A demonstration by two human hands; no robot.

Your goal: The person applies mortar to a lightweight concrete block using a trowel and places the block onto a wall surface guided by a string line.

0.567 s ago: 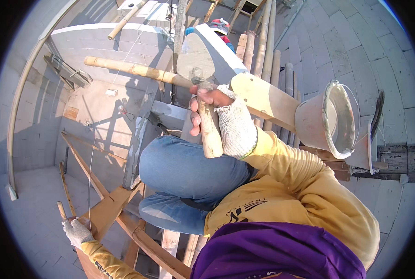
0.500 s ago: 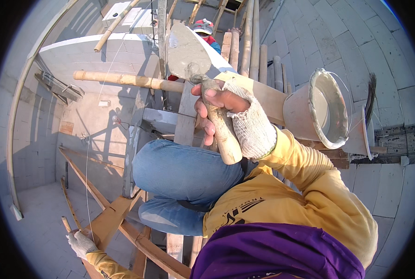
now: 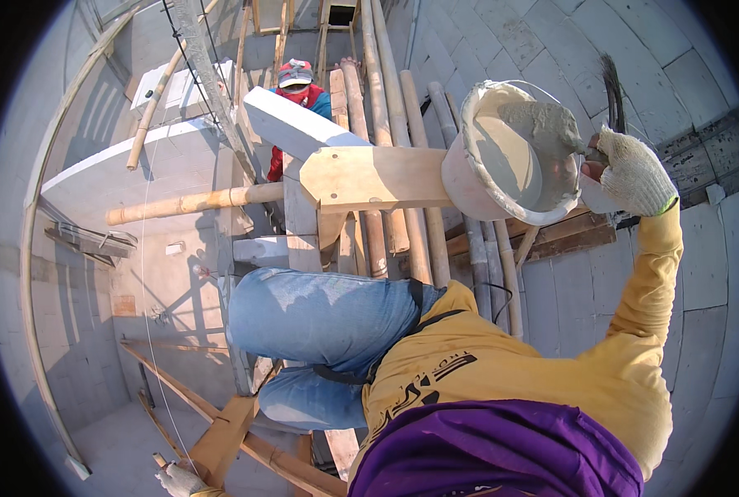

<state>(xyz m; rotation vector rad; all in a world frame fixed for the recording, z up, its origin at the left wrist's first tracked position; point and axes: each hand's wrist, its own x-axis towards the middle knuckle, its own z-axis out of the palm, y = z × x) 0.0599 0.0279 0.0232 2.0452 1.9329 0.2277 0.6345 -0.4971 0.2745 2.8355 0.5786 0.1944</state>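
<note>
My gloved right hand [image 3: 630, 174] grips the trowel near the right rim of the white bucket [image 3: 465, 166]. The mortar-coated trowel blade [image 3: 535, 124] is inside the bucket over grey wet mortar [image 3: 498, 161]; its handle is mostly hidden by my fingers. The bucket sits at the right end of a pale wooden plank [image 3: 365, 174], beside a white block [image 3: 282, 116]. My gloved left hand [image 3: 179, 479] is low at the left, fingers curled beside a wooden board [image 3: 224, 447] and a short stick; what it grips is unclear.
A co-worker [image 3: 299, 87] in cap and red-and-blue clothing is behind the white block. Bamboo poles [image 3: 415, 257] and planks span an open drop to a floor [image 3: 171, 306] below. Block walls [image 3: 659, 66] surround it. A thin line [image 3: 147, 290] hangs at left; bristles [image 3: 614, 91] stand behind the bucket.
My right hand has moved up and right, taking the trowel from in front of me into the bucket. The view has shifted, so the co-worker and bucket appear farther left.
</note>
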